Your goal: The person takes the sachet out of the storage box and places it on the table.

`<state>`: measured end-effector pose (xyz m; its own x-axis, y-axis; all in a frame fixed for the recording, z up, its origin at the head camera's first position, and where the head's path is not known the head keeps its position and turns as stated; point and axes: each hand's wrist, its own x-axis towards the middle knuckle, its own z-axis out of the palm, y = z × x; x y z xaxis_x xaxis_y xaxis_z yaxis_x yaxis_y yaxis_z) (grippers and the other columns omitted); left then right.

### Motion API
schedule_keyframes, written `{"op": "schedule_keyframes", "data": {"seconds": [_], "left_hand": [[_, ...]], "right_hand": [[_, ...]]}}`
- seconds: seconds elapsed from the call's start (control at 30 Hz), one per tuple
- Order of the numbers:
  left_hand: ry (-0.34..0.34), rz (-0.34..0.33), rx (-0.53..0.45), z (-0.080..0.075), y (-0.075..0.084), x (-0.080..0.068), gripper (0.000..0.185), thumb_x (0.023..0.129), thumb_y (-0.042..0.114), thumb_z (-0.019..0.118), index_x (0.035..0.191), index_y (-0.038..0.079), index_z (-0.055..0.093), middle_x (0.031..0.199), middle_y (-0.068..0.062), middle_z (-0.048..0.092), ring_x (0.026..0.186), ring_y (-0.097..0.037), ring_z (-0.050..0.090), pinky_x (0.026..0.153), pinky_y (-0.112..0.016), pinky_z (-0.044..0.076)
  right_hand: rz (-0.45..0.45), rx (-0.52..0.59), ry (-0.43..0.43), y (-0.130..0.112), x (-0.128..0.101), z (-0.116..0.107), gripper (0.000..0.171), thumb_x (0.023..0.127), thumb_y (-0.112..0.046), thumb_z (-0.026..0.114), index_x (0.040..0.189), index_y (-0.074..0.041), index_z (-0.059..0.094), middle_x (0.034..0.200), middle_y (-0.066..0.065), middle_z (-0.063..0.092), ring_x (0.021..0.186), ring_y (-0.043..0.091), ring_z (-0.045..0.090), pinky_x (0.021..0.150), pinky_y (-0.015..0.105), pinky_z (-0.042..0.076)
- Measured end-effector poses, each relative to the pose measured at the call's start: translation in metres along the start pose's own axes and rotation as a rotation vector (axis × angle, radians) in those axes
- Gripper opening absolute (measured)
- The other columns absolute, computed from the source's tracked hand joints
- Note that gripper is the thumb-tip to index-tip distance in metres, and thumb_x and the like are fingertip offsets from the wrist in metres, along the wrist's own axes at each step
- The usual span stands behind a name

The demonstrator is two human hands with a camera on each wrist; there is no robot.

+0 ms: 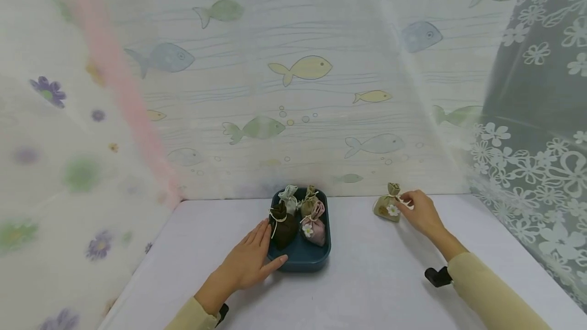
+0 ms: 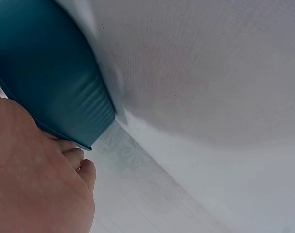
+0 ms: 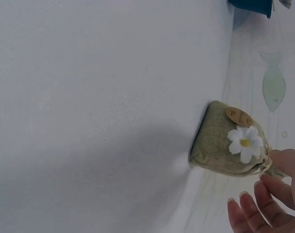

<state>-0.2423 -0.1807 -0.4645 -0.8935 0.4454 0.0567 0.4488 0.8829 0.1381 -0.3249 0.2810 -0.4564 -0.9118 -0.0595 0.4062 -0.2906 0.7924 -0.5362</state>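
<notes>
A pale table [image 1: 367,279] is seen backed by a fish-print curtain, and at its far middle a dark blue tray [image 1: 302,261] is steadied by the left hand [image 1: 247,264], laid flat with straight fingers against the tray's left wall, nothing gripped. Four small sachets are packed upright inside, the dark brown one [image 1: 282,225] nearest that hand. Well to the right, apart from the tray, an olive sachet [image 1: 389,207] with a white flower stands near the back edge; it is met at its tied neck by the right hand [image 1: 419,213], clearly the nearer hand, fingertips at the string. In the right wrist view the olive sachet [image 3: 230,145] lies just beyond the fingers [image 3: 264,204], a firm pinch not being confirmed; the tray's ribbed wall [image 2: 64,87] appears only in the left wrist view.
</notes>
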Motion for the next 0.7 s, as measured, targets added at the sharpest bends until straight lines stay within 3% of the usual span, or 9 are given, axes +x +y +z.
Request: {"op": "schedule_keyframes", "data": {"seconds": [0.3,0.7], "left_hand": [[0.003,-0.002,-0.006,0.004,-0.002,0.0,0.105,0.098,0.08,0.026,0.161,-0.004,0.021,0.169,-0.021,0.014,0.157,-0.034,0.015,0.124,-0.05,0.022],[0.0,-0.011,0.003,0.008,-0.005,0.002,0.107,0.096,0.082,0.023,0.161,-0.003,0.019,0.17,-0.019,0.012,0.157,-0.032,0.013,0.125,-0.049,0.02]], "right_hand": [[-0.037,0.039,-0.001,-0.008,-0.015,-0.002,0.024,0.095,-0.006,0.069,0.11,0.013,0.066,0.102,0.025,0.064,0.094,0.04,0.063,0.081,0.052,0.053],[-0.099,0.131,-0.079,-0.043,-0.028,0.009,0.024,0.094,-0.006,0.073,0.112,0.008,0.067,0.106,0.019,0.067,0.095,0.031,0.064,0.079,0.041,0.055]]}}
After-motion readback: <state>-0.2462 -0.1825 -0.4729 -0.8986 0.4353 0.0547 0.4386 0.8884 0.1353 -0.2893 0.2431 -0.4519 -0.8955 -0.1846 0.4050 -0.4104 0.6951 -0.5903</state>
